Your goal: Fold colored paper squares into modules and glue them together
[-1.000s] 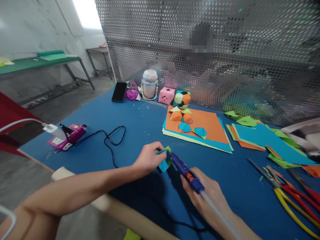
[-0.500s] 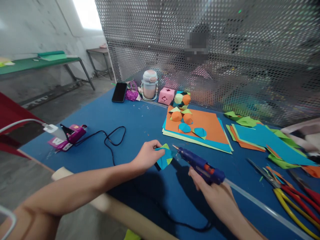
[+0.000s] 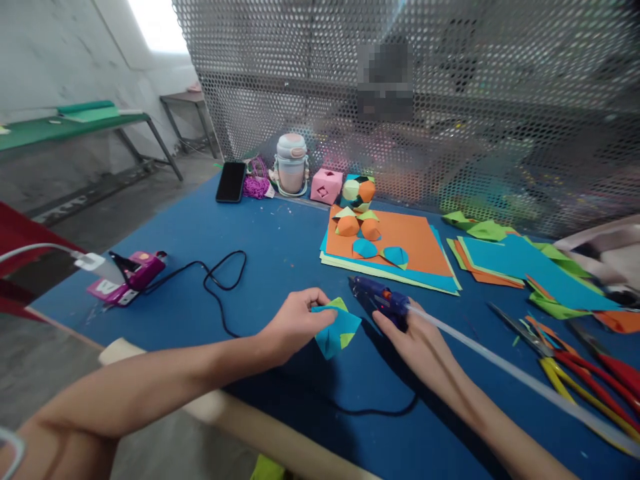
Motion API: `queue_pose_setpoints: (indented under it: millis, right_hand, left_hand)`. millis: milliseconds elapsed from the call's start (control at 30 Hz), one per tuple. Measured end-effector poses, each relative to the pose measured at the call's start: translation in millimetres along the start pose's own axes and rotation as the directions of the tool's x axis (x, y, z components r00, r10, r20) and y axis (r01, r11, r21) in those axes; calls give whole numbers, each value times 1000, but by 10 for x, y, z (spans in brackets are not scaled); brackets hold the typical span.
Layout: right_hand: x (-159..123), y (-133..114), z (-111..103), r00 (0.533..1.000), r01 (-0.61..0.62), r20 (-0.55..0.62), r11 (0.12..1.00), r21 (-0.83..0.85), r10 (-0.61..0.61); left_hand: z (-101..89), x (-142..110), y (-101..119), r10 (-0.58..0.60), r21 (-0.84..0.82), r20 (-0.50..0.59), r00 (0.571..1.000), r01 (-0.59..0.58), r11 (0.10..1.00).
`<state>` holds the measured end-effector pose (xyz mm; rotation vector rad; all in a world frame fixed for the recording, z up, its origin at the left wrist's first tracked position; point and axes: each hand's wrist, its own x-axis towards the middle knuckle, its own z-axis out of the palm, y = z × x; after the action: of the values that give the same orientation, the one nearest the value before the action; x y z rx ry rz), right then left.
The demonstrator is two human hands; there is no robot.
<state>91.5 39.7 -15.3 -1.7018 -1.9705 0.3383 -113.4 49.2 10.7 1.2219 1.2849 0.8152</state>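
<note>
A folded piece of blue and green paper (image 3: 343, 331) is pinched between the thumb and fingers of my left hand (image 3: 303, 319), over the near middle of the table. To its right, my right hand (image 3: 413, 337) is on a dark blue glue gun (image 3: 383, 297), whose tip points away to the upper left. A long clear glue stick (image 3: 495, 360) runs out of the gun's back end. Past the gun, folded orange and blue paper pieces (image 3: 365, 249) lie on a stack of coloured sheets (image 3: 425, 248).
Scissors with yellow handles (image 3: 555, 377) and red-handled ones (image 3: 625, 373) lie at right beside paper scraps (image 3: 485, 227). A purple power strip (image 3: 127, 280) with a black cord sits left. A bottle (image 3: 291, 167), phone (image 3: 231, 181) and paper balls (image 3: 358, 193) stand before a perforated metal screen (image 3: 300, 73).
The glue gun has come down and away from the folded paper, lying lower against the table. My left hand has turned the paper so more of its blue face shows.
</note>
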Motion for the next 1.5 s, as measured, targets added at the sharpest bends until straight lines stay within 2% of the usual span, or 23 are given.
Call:
queue_pose_setpoints:
  millis: [133, 267, 367, 533, 700, 900, 1100, 1233, 1500]
  right_hand:
    - [-199, -38, -241, 997, -74, -26, 997, -11, 74]
    - [-433, -172, -373, 999, 17, -28, 997, 70, -16]
    - [-521, -315, -306, 995, 95, -7, 970, 222, -95]
    - [-457, -474, -106, 997, -38, 72, 908, 416, 9]
    - [-399, -500, -61, 997, -64, 55, 893, 446, 44]
    - [-400, -451, -14, 997, -69, 46, 887, 456, 54]
    - [-405, -437, -5, 992, -121, 89, 791, 600, 85]
    - [-421, -430, -4, 999, -50, 31, 818, 572, 40]
    - [-429, -434, -13, 978, 209, -123, 847, 489, -170]
  left_hand:
    - [-6, -43, -6, 46, 70, 14, 999, -46, 996]
    - [17, -99, -12, 78, 117, 68, 995, -85, 990]
    - [68, -174, -14, 104, 130, 126, 987, -120, 984]
    - [152, -266, -44, 143, 135, 165, 976, -166, 977]
    - [191, -252, -84, 145, 167, 176, 974, -175, 970]
    - [216, -216, -120, 141, 131, 200, 970, -169, 977]
    - [199, -214, -98, 147, 94, 185, 972, -166, 982]
    - [179, -213, -89, 154, 88, 198, 968, -174, 981]
    - [166, -209, -51, 138, 63, 214, 967, -155, 986]
